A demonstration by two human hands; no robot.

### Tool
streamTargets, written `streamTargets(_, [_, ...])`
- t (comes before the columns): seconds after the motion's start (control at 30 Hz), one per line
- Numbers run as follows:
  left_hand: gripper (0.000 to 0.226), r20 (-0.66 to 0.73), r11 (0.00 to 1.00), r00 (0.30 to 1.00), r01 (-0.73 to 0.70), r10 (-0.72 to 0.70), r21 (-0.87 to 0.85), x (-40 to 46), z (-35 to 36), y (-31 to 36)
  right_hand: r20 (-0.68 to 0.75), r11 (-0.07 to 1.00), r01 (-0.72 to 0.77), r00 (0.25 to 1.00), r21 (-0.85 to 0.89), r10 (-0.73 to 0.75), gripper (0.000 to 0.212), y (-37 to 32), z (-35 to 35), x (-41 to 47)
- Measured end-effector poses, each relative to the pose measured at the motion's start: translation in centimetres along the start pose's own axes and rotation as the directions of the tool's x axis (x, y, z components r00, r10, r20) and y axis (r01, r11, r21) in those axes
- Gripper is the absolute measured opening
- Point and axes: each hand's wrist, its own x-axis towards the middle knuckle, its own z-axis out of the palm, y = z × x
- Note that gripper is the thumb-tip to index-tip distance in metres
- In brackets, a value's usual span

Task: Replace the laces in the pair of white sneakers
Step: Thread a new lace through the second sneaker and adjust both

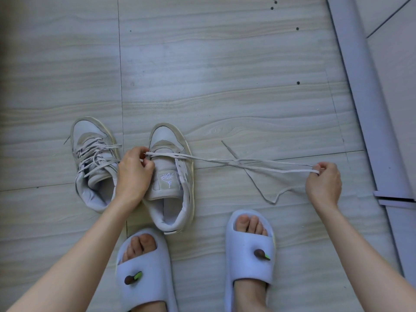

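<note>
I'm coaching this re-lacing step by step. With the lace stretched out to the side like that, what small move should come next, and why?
Probably keep drawing the lace out sideways with the right hand while the left hand steadies the right sneaker. The lace runs only through the eyelets nearest the toe, the rest are bare, and the left sneaker is still laced.

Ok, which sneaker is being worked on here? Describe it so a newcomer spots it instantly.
On the pale wood-look floor, two white sneakers sit just ahead of the slippered feet. It is the sneaker nearer the middle, steadied by the left hand, its lace stretched out to the right hand. The other sneaker is fully laced.
</note>
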Motion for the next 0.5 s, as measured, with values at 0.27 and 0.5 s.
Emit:
streamTargets(0.27, [0.025, -0.010, 0.907, 0.907, -0.421, 0.421, -0.005, -2.0, 1.2, 5.4, 0.091, 0.846, 0.438, 0.871, 0.303, -0.483, 0.030, -7.0, -0.6, -3.8])
streamTargets(0.5, [0.028, 0.294, 0.799, 0.768, -0.432, 0.569, -0.417, -4.2, 2.8, 11.4, 0.274, 0.734, 0.578, 0.686, 0.357, -0.674, 0.024, -10.3, -1.5, -6.0])
